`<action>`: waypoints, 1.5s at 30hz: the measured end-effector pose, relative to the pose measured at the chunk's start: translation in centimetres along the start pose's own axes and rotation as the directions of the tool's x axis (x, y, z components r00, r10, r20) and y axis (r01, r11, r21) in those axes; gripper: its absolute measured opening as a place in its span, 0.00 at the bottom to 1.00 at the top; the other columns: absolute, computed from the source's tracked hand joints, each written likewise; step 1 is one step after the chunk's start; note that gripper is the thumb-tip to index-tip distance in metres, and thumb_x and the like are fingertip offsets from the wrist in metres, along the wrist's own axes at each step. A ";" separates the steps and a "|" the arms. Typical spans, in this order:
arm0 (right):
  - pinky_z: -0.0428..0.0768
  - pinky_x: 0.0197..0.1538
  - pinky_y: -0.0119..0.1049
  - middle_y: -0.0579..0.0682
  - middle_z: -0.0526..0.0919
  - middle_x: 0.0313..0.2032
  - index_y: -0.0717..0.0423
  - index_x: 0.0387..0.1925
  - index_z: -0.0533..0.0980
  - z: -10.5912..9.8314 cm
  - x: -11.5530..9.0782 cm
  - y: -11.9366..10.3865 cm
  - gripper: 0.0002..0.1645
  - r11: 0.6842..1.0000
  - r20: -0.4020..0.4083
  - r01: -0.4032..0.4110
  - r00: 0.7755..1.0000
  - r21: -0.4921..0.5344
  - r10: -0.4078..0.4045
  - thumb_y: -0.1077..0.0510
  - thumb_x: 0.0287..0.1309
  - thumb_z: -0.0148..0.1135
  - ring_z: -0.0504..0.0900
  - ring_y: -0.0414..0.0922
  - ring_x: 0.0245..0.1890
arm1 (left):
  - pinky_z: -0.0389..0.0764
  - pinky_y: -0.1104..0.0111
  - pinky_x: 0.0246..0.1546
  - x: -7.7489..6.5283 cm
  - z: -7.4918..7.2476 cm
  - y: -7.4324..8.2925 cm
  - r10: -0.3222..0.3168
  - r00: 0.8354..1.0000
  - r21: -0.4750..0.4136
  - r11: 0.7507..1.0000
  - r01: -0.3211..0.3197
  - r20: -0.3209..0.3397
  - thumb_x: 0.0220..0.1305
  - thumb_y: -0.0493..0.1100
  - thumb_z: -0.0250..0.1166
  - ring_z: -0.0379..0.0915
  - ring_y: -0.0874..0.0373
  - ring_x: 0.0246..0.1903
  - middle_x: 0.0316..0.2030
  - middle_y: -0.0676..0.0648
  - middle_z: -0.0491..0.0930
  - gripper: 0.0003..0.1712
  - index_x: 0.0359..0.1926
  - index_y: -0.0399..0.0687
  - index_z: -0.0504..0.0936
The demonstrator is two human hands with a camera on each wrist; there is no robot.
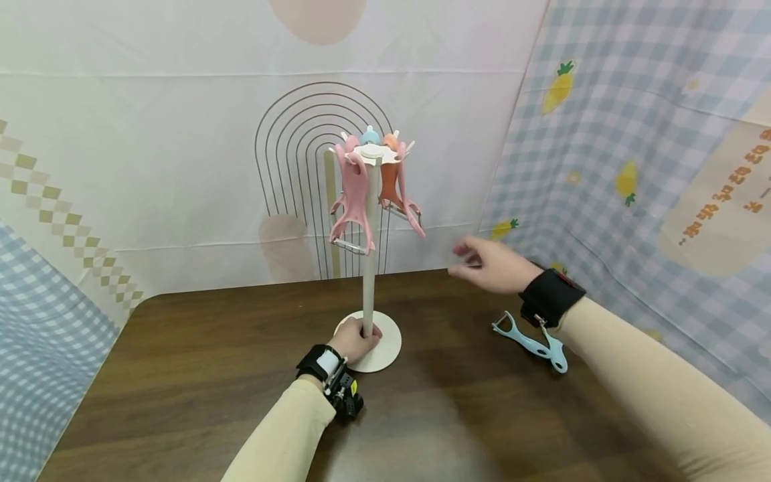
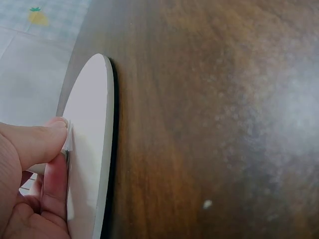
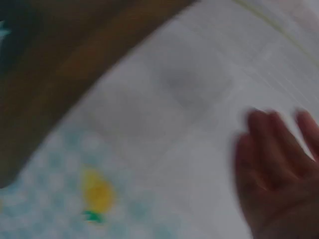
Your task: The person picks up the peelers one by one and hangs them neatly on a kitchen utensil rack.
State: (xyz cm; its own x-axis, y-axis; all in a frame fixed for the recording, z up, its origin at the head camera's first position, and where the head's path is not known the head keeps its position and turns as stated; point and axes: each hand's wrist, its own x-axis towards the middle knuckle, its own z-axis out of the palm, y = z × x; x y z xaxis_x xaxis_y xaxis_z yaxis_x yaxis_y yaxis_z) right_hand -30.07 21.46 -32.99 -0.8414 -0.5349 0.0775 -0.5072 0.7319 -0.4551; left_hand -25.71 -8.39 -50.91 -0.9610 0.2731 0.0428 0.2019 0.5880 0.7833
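A white stand [image 1: 369, 288] with a round base rises from the table. Around its top ring hang several Y-shaped peelers, among them a pink peeler [image 1: 354, 194] on the near left, an orange peeler [image 1: 389, 179] behind the pole and another pink peeler [image 1: 408, 194] on the right. At the back only the top of a light blue one shows. My left hand [image 1: 354, 340] grips the bottom of the pole, just above the base [image 2: 89, 134]. To the right of the stand my right hand [image 1: 496, 263] is in the air with nothing in it, its fingers loosely bent.
A light blue peeler [image 1: 533, 343] lies on the brown wooden table [image 1: 241, 361], below my right forearm. Behind the table hangs a pale patterned cloth [image 1: 181, 167]. Blue checked cloth [image 1: 602, 134] hangs along the right side, with more at the left.
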 end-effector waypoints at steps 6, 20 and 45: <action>0.70 0.55 0.55 0.64 0.72 0.59 0.62 0.61 0.68 1.7 -2.5 6.1 0.38 0.968 0.316 -0.186 0.920 -0.170 0.232 0.38 0.62 0.59 0.71 0.61 0.58 | 0.75 0.64 0.36 -0.4 -0.3 0.8 -0.021 1.000 -0.004 1.000 0.021 0.008 0.62 0.35 0.64 0.74 0.59 0.30 0.28 0.49 0.81 0.02 0.34 0.42 0.84; 0.74 0.36 0.43 0.52 0.79 0.31 0.62 0.36 0.77 3.3 -5.6 13.4 0.25 0.901 0.316 -0.308 0.860 -0.306 0.401 0.44 0.52 0.70 0.77 0.48 0.31 | 0.75 0.64 0.36 -0.9 -0.7 1.7 -0.038 0.999 0.013 0.999 0.039 -0.005 0.62 0.34 0.64 0.73 0.59 0.29 0.27 0.48 0.81 0.03 0.34 0.41 0.84; 0.63 0.24 0.33 0.40 0.65 0.14 0.51 0.15 0.70 5.1 -7.2 14.5 0.23 0.911 0.330 -0.296 0.862 -0.288 0.384 0.45 0.51 0.71 0.64 0.39 0.17 | 0.75 0.65 0.37 -0.6 -0.6 1.3 -0.035 0.999 0.006 0.999 0.035 -0.001 0.61 0.35 0.64 0.73 0.59 0.30 0.27 0.50 0.80 0.02 0.33 0.42 0.84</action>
State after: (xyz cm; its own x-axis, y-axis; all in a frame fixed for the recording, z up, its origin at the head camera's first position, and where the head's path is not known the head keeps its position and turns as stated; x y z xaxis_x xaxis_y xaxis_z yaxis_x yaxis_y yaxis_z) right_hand -30.42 33.78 -44.68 -0.8588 -0.3192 -0.4008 -0.2668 0.9464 -0.1820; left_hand -24.97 -8.24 -49.61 -0.9678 0.2512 0.0162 0.1692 0.6017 0.7806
